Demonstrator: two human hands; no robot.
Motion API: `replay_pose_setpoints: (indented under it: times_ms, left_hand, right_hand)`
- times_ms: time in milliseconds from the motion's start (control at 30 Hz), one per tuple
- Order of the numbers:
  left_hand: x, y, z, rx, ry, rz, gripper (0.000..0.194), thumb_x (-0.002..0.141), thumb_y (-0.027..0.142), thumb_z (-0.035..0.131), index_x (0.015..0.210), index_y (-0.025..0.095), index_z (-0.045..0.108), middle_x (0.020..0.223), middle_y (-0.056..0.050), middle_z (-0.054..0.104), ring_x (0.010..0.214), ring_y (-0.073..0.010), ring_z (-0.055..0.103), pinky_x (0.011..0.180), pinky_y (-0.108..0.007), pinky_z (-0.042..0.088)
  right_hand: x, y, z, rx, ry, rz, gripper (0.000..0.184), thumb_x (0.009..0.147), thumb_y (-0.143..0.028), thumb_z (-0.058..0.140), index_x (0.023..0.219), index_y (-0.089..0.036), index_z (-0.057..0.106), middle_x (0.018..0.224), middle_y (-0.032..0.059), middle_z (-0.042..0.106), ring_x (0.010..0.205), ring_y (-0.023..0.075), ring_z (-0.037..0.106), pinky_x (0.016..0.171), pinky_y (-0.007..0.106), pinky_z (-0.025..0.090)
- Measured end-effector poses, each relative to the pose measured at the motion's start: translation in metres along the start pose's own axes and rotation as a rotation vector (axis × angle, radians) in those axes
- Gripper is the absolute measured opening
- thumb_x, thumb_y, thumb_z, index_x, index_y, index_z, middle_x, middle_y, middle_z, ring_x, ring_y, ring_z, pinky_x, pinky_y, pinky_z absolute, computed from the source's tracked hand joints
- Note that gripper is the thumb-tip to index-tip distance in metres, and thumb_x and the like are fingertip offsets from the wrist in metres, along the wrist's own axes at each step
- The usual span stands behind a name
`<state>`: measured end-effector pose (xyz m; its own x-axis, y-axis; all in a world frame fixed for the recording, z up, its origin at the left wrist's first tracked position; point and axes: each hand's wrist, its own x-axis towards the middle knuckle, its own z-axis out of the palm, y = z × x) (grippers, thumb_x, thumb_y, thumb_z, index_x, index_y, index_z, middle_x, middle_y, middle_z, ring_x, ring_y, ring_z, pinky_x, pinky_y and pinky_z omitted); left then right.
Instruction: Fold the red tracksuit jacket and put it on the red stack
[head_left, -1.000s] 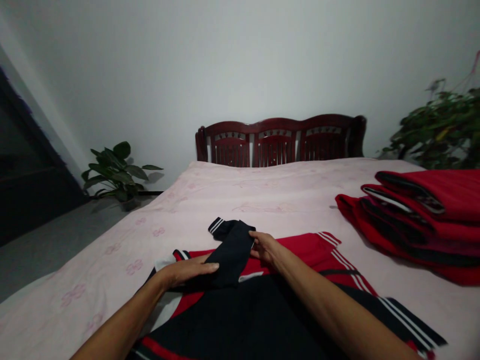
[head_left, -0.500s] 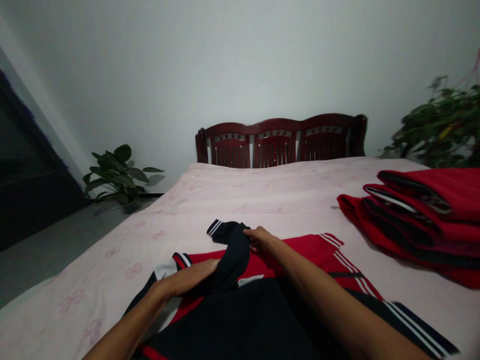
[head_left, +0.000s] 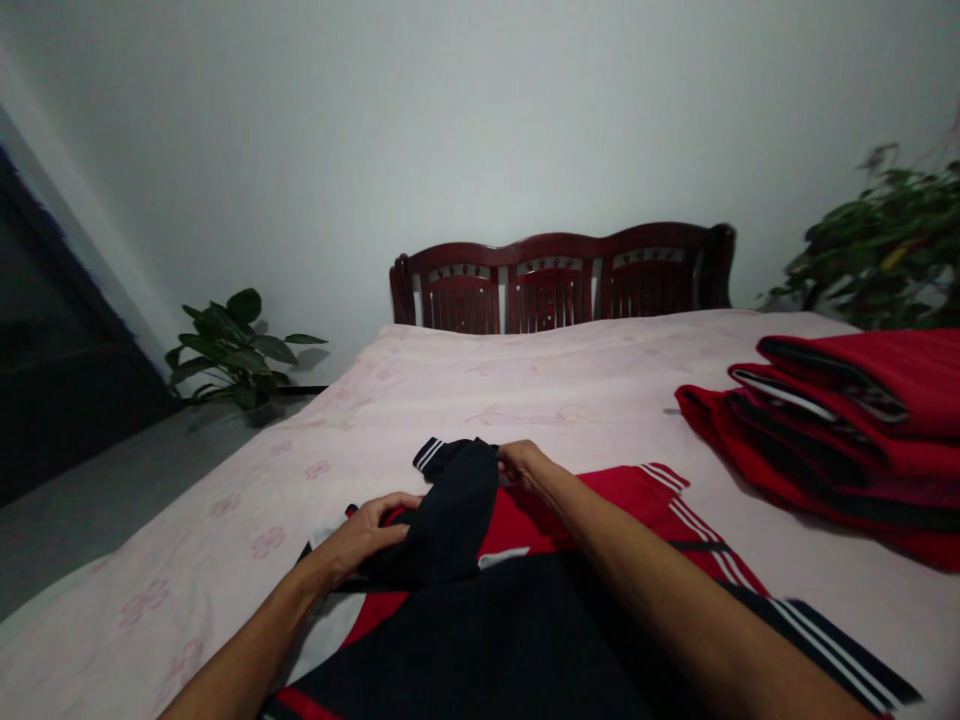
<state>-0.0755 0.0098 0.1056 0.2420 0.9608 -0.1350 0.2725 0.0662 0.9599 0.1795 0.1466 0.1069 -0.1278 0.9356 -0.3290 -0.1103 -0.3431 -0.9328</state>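
A red, navy and white jacket [head_left: 480, 635] lies spread on the bed in front of me, with white stripes along its right side and cuff. Its navy sleeve [head_left: 454, 515] is folded across the upper part, the striped cuff [head_left: 429, 455] pointing to the far left. My right hand [head_left: 519, 463] pinches the far right edge of this sleeve, the fingertips partly hidden. On the sleeve's left side, my left hand [head_left: 367, 540] rests against the cloth, thumb and fingers apart. Dark forearm shadow hides some of the jacket's middle.
Folded red and dark garments [head_left: 847, 450] are stacked on the bed at the right. The pink flowered bedsheet [head_left: 300, 490] reaches back to a carved dark wooden headboard [head_left: 544, 285]. Potted plants stand at the left [head_left: 236, 345] and far right [head_left: 885, 250].
My left hand has gone from lying flat beside the sleeve to a curved shape with thumb and fingers apart. The sleeve lies wider and flatter, and my right hand stays at its edge.
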Motion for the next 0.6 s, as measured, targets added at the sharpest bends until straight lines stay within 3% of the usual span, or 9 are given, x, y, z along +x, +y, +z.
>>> replay_pose_setpoints:
  times_ms: [100, 200, 233, 300, 400, 500, 600]
  left_hand:
    - [0.003, -0.003, -0.005, 0.033, 0.122, 0.028, 0.045, 0.072, 0.042, 0.076, 0.112, 0.021, 0.069, 0.115, -0.006, 0.071, 0.105, -0.0271, 0.065, 0.091, -0.034, 0.049]
    - [0.011, -0.011, -0.004, 0.246, 0.138, 0.128, 0.038, 0.072, 0.031, 0.071, 0.109, 0.022, 0.073, 0.112, -0.007, 0.07, 0.106, -0.0275, 0.063, 0.097, -0.036, 0.046]
    - [0.013, -0.014, -0.002, 0.339, 0.124, 0.159, 0.037, 0.071, 0.026, 0.069, 0.108, 0.023, 0.074, 0.111, -0.007, 0.069, 0.108, -0.0275, 0.062, 0.1, -0.037, 0.044]
    - [0.017, -0.021, 0.002, 0.484, 0.075, 0.169, 0.044, 0.07, 0.019, 0.063, 0.112, 0.023, 0.074, 0.111, -0.007, 0.068, 0.109, -0.0274, 0.061, 0.103, -0.038, 0.042]
    - [0.019, -0.026, 0.005, 0.572, -0.005, 0.13, 0.055, 0.07, 0.016, 0.059, 0.123, 0.023, 0.069, 0.123, -0.007, 0.067, 0.117, -0.027, 0.059, 0.107, -0.038, 0.04]
    - [0.019, -0.024, 0.005, 0.602, -0.052, 0.095, 0.06, 0.069, 0.016, 0.06, 0.128, 0.023, 0.066, 0.133, -0.005, 0.065, 0.123, -0.0264, 0.057, 0.109, -0.036, 0.039]
    - [0.021, -0.019, 0.006, 0.569, -0.074, 0.075, 0.051, 0.076, 0.023, 0.059, 0.125, 0.022, 0.069, 0.131, -0.005, 0.068, 0.12, -0.0259, 0.06, 0.107, -0.036, 0.041]
  right_hand:
    - [-0.022, -0.007, -0.017, 0.103, 0.126, -0.163, 0.03, 0.088, -0.025, 0.062, 0.117, -0.018, 0.06, 0.093, 0.0018, 0.064, 0.074, 0.0112, 0.061, 0.059, 0.021, 0.05]
    - [-0.053, 0.011, -0.046, 0.238, 0.213, -0.387, 0.045, 0.074, -0.021, 0.066, 0.118, -0.022, 0.059, 0.074, -0.0043, 0.058, 0.06, 0.0091, 0.055, 0.044, 0.016, 0.035]
    - [-0.063, 0.022, -0.057, 0.241, 0.233, -0.377, 0.049, 0.07, -0.021, 0.065, 0.118, -0.022, 0.058, 0.069, -0.0048, 0.057, 0.057, 0.01, 0.055, 0.043, 0.017, 0.034]
    - [-0.078, 0.044, -0.078, 0.088, 0.269, -0.224, 0.049, 0.07, -0.019, 0.059, 0.119, -0.019, 0.056, 0.065, -0.0028, 0.059, 0.054, 0.0127, 0.058, 0.042, 0.019, 0.036]
    - [-0.079, 0.055, -0.103, -0.26, 0.327, -0.038, 0.046, 0.079, -0.019, 0.046, 0.125, -0.014, 0.053, 0.081, 0.0078, 0.068, 0.066, 0.017, 0.067, 0.049, 0.023, 0.045]
    - [-0.058, 0.031, -0.115, -0.422, 0.344, -0.104, 0.043, 0.087, -0.024, 0.043, 0.128, -0.015, 0.054, 0.107, 0.0148, 0.07, 0.091, 0.0215, 0.069, 0.066, 0.029, 0.052]
    - [-0.025, -0.001, -0.113, -0.571, 0.318, -0.146, 0.032, 0.081, -0.03, 0.059, 0.11, -0.017, 0.066, 0.118, 0.0149, 0.069, 0.118, 0.0274, 0.061, 0.088, 0.032, 0.049]
